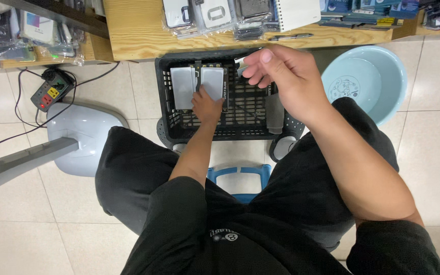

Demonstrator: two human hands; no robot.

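A: Down below the worktop, on the tiled floor, sits a black plastic crate. Left hand is reaching into it, fingers on the lower edge of two grey-white flat packs lying side by side w/ a dark strip btwn them. Fingers curled down onto the packs; can't tell if it's a real pinch or just resting.

B: Right hand?

A: Right hand is up over the crate's right half, thumb and fingers pressed together on a small whitish item. Mostly hidden by the fingers, can't tell what it is.

B: Hands touching?

A: No, apart. Left is low in the crate, right is higher and to the right.

B: Anything else in the crate?

A: Grey folded piece along the right wall, partly under the right wrist.

B: Surroundings?

A: Light blue basin on the floor just right of the crate. Blue-and-white stool btwn the person's knees, near the crate's front. Left side: grey fan base and a power strip w/ black cables. On the worktop: bagged phone cases, a spiral notebook and a pen. Person's in black shorts, seated.
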